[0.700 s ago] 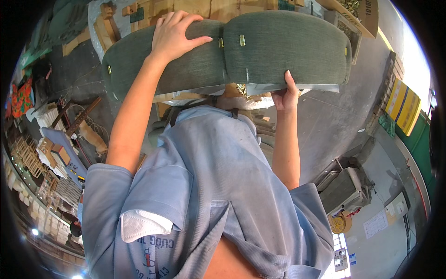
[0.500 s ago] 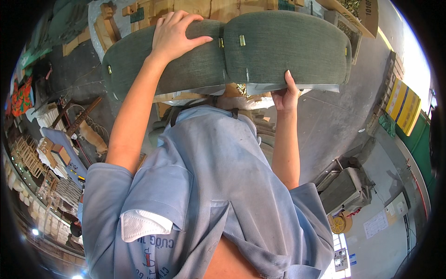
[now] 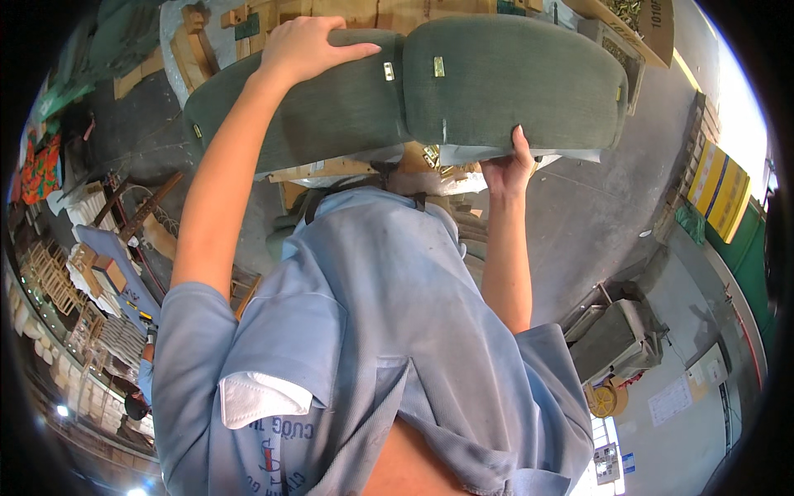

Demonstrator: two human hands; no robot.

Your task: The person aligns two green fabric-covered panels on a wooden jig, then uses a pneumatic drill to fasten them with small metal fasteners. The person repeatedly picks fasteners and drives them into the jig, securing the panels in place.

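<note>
Two dark green padded seat cushions lie side by side in front of me, a left cushion (image 3: pixel 331 120) and a right cushion (image 3: pixel 513 83). My left hand (image 3: pixel 302 50) is closed over the far edge of the left one, its thumb stretched along the top face. A small metal plate (image 3: pixel 389 72) sits by that thumb, at the cushion's inner end. Another brass-coloured plate (image 3: pixel 439 66) is on the right cushion. My right hand (image 3: pixel 509 169) grips the right cushion's near edge, thumb on top and fingers hidden underneath. Pale lining (image 3: pixel 471 155) shows below that edge.
Wooden pieces (image 3: pixel 194 50) and a wooden surface lie beyond the cushions. A cardboard box (image 3: pixel 633 25) of small metal parts stands at far right. Several brass-coloured fittings (image 3: pixel 432 155) lie below the cushions. A dog (image 3: pixel 157 240) is on the floor at left, a person (image 3: pixel 141 401) farther off.
My left hand has shifted slightly away and left, farther over the edge. The left cushion has tilted, so its inner metal plate shows more face-on. My right hand keeps its grip.
</note>
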